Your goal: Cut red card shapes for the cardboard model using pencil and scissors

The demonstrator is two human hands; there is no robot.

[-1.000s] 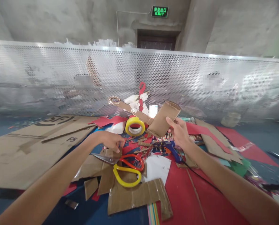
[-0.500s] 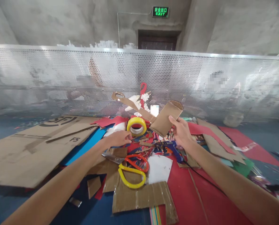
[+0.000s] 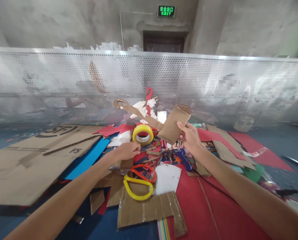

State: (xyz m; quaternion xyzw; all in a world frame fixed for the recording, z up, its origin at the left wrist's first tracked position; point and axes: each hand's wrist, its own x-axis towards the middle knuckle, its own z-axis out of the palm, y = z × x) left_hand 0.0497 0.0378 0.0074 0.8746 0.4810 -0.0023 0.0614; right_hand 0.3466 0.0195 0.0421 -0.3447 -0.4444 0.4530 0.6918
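Observation:
My right hand grips a folded brown cardboard piece with the thumb on its near face. From its lower left runs a long cardboard strip, ending in a loop at the upper left. My left hand is low over the scraps, its fingers curled together; whatever they may hold is hidden. Just beyond it stands a roll of yellow tape. Nearer me lie scissors with one red and one yellow handle. A blue glue gun rests below my right hand.
Large cardboard sheets and blue card cover the left. Red card, cardboard offcuts and white paper lie in front. A black cord trails right. A perforated metal screen closes the back.
The view has shifted slightly, moving everything a little left. My left hand's fingers have curled in more. My right hand keeps the cardboard piece at about the same place.

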